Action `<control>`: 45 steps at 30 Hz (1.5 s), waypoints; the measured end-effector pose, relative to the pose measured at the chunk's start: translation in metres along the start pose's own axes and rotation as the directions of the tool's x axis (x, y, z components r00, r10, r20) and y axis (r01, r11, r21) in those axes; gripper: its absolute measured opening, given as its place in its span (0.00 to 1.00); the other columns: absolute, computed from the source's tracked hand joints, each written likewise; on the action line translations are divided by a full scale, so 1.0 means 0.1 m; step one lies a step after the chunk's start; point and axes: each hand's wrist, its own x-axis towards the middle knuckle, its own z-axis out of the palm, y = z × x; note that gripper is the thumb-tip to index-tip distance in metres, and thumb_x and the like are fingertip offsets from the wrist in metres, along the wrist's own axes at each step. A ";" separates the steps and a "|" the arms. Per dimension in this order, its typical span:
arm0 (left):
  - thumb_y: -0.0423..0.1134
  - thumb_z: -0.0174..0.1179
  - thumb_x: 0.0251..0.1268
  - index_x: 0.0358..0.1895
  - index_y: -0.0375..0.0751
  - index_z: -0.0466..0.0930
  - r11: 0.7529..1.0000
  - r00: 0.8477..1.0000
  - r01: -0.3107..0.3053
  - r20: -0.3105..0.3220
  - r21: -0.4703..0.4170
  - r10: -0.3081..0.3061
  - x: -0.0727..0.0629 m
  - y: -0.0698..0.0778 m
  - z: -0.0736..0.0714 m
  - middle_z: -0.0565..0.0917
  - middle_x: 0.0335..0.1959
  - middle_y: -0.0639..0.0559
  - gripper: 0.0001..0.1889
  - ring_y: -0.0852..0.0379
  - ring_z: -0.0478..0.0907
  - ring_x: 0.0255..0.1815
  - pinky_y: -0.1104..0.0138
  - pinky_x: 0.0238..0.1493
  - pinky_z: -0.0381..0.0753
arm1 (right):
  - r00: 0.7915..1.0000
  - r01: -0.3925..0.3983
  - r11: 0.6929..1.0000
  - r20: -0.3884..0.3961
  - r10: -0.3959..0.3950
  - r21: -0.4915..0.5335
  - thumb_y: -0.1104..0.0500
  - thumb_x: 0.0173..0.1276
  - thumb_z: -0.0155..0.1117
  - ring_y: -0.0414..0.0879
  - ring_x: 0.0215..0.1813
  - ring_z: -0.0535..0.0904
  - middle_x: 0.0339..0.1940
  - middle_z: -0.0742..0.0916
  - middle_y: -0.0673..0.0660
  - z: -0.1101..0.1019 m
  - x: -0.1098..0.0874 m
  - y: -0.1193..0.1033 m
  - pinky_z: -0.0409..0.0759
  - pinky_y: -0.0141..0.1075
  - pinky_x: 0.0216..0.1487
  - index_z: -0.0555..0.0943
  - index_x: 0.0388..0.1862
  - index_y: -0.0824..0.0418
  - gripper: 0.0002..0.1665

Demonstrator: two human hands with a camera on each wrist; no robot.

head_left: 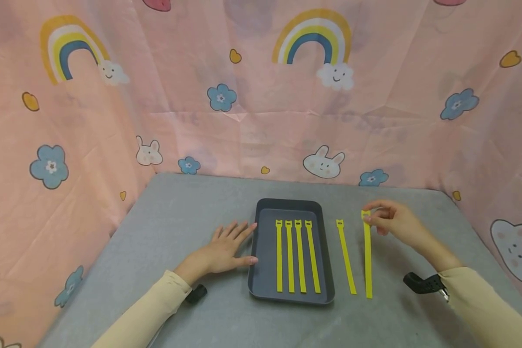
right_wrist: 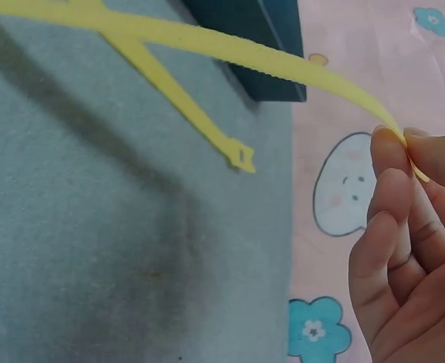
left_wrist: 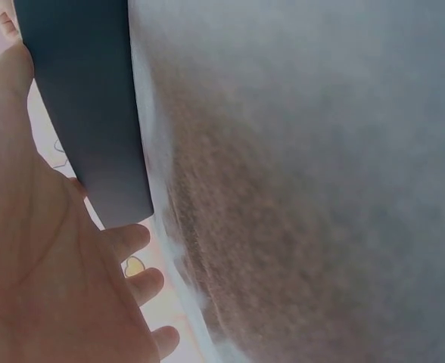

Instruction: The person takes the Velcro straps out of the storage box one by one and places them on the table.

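My right hand (head_left: 398, 223) pinches the slotted head end of a yellow hook-and-loop cable tie (head_left: 368, 261) between thumb and fingers. In the right wrist view this held tie (right_wrist: 283, 66) is lifted off the table and bends slightly. To its left, a second yellow cable tie (head_left: 346, 258) lies on the table beside the tray. Several more yellow ties (head_left: 290, 258) lie side by side, heads to the back, inside the dark grey tray (head_left: 265, 297). With fingers spread, my left hand (head_left: 224, 251) touches the tray's left side; the left wrist view shows the tray wall (left_wrist: 94, 113) against it.
The grey table (head_left: 174, 203) bears the tray near its middle. Pink printed cloth (head_left: 252, 135) hangs behind the table and along both sides. A black wrist device (head_left: 423, 284) sits below the right forearm, and another dark piece (head_left: 196, 294) is under the left wrist.
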 end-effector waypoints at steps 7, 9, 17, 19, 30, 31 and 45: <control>0.73 0.45 0.67 0.81 0.63 0.34 1.000 1.000 0.002 -0.001 0.009 -0.002 0.01 0.00 0.00 0.45 0.83 0.49 0.47 0.41 0.39 0.84 0.36 0.77 0.39 | 0.999 0.027 1.000 -0.024 -0.027 0.009 0.45 0.70 0.65 0.50 0.26 0.77 0.28 0.87 0.53 0.04 0.04 0.10 0.77 0.38 0.31 0.76 0.59 0.60 0.27; 0.73 0.45 0.67 0.81 0.63 0.34 1.000 1.000 0.001 -0.002 0.008 -0.001 0.01 0.00 0.00 0.46 0.83 0.49 0.47 0.41 0.39 0.84 0.36 0.77 0.39 | 0.999 0.031 0.999 -0.030 -0.031 0.013 0.45 0.70 0.65 0.51 0.27 0.77 0.28 0.87 0.54 0.05 0.05 0.13 0.77 0.39 0.31 0.76 0.60 0.60 0.27; 0.74 0.44 0.66 0.81 0.64 0.34 1.000 1.000 0.004 0.005 0.009 -0.004 0.00 0.00 0.01 0.45 0.83 0.50 0.47 0.41 0.39 0.84 0.36 0.78 0.38 | 0.998 0.052 0.999 -0.036 -0.052 0.005 0.46 0.70 0.65 0.47 0.25 0.76 0.31 0.86 0.61 0.12 0.11 0.25 0.76 0.39 0.30 0.76 0.60 0.61 0.27; 0.75 0.43 0.66 0.81 0.63 0.34 1.000 1.000 -0.001 -0.001 0.008 0.001 0.01 -0.01 0.02 0.45 0.83 0.50 0.47 0.41 0.39 0.84 0.36 0.78 0.38 | 0.997 0.063 0.998 -0.042 -0.063 0.007 0.47 0.70 0.65 0.46 0.25 0.76 0.31 0.86 0.61 0.14 0.13 0.27 0.76 0.39 0.30 0.76 0.60 0.62 0.27; 0.77 0.41 0.64 0.81 0.63 0.35 1.000 1.000 -0.018 -0.007 -0.005 0.018 0.01 -0.04 0.04 0.46 0.83 0.48 0.48 0.40 0.39 0.84 0.35 0.77 0.38 | 0.997 0.061 0.998 -0.049 -0.062 -0.020 0.50 0.70 0.65 0.41 0.26 0.77 0.33 0.86 0.60 0.22 0.18 0.32 0.79 0.36 0.31 0.78 0.58 0.62 0.24; 0.77 0.41 0.64 0.81 0.64 0.34 1.000 1.000 -0.014 -0.004 -0.005 0.014 0.01 -0.04 0.05 0.45 0.83 0.48 0.48 0.41 0.38 0.84 0.36 0.77 0.38 | 0.997 0.059 0.998 -0.045 -0.060 -0.021 0.50 0.70 0.65 0.41 0.26 0.77 0.34 0.86 0.60 0.23 0.18 0.33 0.80 0.37 0.31 0.78 0.58 0.62 0.24; 0.78 0.41 0.63 0.80 0.67 0.31 1.000 1.000 -0.004 -0.011 -0.002 0.004 0.05 -0.09 0.10 0.44 0.84 0.50 0.48 0.42 0.38 0.84 0.37 0.78 0.37 | 0.994 0.100 0.995 -0.036 -0.100 -0.006 0.55 0.70 0.66 0.44 0.26 0.79 0.31 0.86 0.60 0.27 0.26 0.38 0.80 0.34 0.29 0.79 0.56 0.64 0.20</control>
